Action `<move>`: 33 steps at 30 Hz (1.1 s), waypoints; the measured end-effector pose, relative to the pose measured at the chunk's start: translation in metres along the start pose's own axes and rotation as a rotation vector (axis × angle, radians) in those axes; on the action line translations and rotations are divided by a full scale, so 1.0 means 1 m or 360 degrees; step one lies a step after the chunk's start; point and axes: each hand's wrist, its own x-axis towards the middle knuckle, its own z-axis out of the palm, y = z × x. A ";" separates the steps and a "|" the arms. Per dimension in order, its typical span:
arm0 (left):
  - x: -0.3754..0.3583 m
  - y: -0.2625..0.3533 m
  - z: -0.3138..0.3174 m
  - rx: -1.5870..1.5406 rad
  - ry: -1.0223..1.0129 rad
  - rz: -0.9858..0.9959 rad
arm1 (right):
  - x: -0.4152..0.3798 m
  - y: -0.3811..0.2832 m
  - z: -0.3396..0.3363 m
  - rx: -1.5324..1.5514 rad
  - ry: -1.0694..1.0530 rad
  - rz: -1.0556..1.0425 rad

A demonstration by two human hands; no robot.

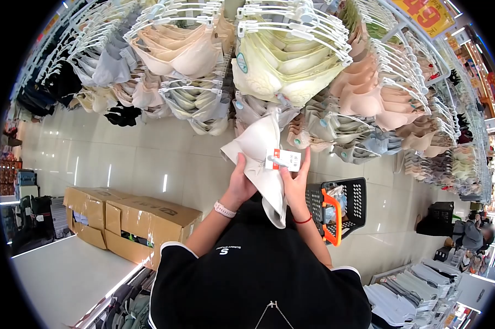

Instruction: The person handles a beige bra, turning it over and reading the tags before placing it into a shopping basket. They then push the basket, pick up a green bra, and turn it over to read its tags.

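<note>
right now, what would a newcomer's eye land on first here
Probably the off-white bra at the centre, held between the left hand and right hand, with its red-and-white tag. Next might come the pale yellow-green bras hanging just above, then the bright orange handle on the black basket at right.

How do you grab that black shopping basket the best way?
I'd hold the orange handle of the basket, reaching down from above on the person's right side. The handle makes a smooth loop that fingers could probably wrap around, while the basket's walls are wide and full of holes.
</note>
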 end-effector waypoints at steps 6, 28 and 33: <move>0.004 0.005 0.001 -0.0205 -0.0027 0.0080 | 0.000 0.040 -0.012 0.0295 -0.0124 0.0679; 0.004 -0.004 -0.025 0.0022 0.0106 -0.0047 | -0.006 0.036 -0.017 0.0004 0.0032 0.0522; 0.006 -0.008 -0.038 0.0309 0.0145 -0.0224 | -0.003 0.014 -0.031 0.0130 0.0219 0.0461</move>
